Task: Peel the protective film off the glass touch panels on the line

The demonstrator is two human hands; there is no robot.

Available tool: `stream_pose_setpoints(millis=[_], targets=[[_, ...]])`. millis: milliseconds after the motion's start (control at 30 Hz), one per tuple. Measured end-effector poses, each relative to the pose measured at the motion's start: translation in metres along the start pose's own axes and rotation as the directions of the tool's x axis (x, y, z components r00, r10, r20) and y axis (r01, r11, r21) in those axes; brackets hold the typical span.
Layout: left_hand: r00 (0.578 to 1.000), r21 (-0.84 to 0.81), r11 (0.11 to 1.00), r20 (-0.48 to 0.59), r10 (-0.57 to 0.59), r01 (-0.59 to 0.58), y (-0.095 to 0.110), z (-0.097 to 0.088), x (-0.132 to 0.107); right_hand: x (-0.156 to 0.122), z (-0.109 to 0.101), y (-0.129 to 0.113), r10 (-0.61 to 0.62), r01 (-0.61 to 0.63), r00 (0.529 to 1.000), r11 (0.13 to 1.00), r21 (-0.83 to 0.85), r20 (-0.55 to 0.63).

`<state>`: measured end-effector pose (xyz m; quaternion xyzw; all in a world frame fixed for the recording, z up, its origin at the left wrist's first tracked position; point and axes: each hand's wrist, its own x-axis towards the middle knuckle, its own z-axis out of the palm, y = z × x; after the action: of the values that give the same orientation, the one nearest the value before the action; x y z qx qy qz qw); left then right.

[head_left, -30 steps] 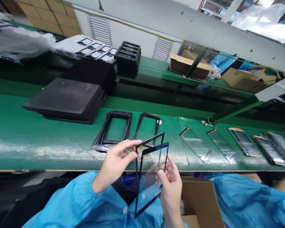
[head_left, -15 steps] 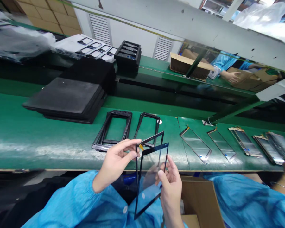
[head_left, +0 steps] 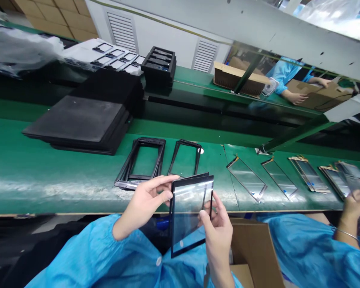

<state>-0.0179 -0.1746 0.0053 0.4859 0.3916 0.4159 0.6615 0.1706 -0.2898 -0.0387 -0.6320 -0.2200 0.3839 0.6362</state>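
I hold a black-bordered glass panel [head_left: 189, 212] upright over my lap, with a thin black frame [head_left: 198, 176] right behind its top edge. My left hand [head_left: 148, 198] pinches the upper left corner of the pair. My right hand [head_left: 217, 228] grips the right edge, thumb on the front. On the green belt [head_left: 63, 176] just beyond lie a stack of black frames [head_left: 142, 164] and a single black frame [head_left: 185, 157].
Several glass panels [head_left: 247, 179] lie in a row to the right, where a neighbour's hand [head_left: 355, 202] reaches. Dark foam sheets [head_left: 78, 124] and black trays [head_left: 159, 68] sit at back left. A cardboard box [head_left: 252, 252] stands by my right knee. Another person's arm [head_left: 291, 94] works across the line.
The glass panel and the frame behind it have come together and tilted more face-on to me. The neighbour's hand at right has moved onto the panels there.
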Motion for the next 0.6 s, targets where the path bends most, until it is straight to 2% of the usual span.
stream_pose_setpoints(millis=[233,600], targets=[[0.992,-0.039,0.991,-0.001,-0.126,0.126,-0.003,-0.003,-0.001,-0.005,0.005,-0.009,0.017,-0.017,1.000,0.999,-0.047,0.002],[0.992,-0.115,0.985,0.013,-0.128,0.128,-0.017,-0.005,-0.001,-0.001,-0.009,-0.002,0.029,-0.024,0.998,0.995,-0.095,0.049]])
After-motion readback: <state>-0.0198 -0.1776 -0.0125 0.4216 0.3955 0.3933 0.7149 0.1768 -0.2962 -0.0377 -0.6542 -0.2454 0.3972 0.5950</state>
